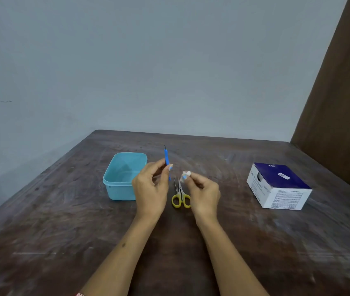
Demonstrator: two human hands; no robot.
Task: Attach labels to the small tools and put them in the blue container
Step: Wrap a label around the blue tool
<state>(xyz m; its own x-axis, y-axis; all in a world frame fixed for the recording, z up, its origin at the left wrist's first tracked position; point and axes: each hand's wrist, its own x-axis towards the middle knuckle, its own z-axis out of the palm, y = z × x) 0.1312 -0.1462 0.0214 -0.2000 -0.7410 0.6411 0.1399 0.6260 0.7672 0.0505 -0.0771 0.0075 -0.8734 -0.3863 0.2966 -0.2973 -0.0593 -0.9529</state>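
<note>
While pinched upright, blue tool (166,157).

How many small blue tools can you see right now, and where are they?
1. The small blue tool is held upright in the left hand, just right of the blue container, which looks empty. Others may be inside the closed cardboard box.

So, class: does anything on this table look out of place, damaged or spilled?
Nothing stands out. The blue container and box sit upright, the scissors lie flat and closed, and the table is only scuffed.
</note>
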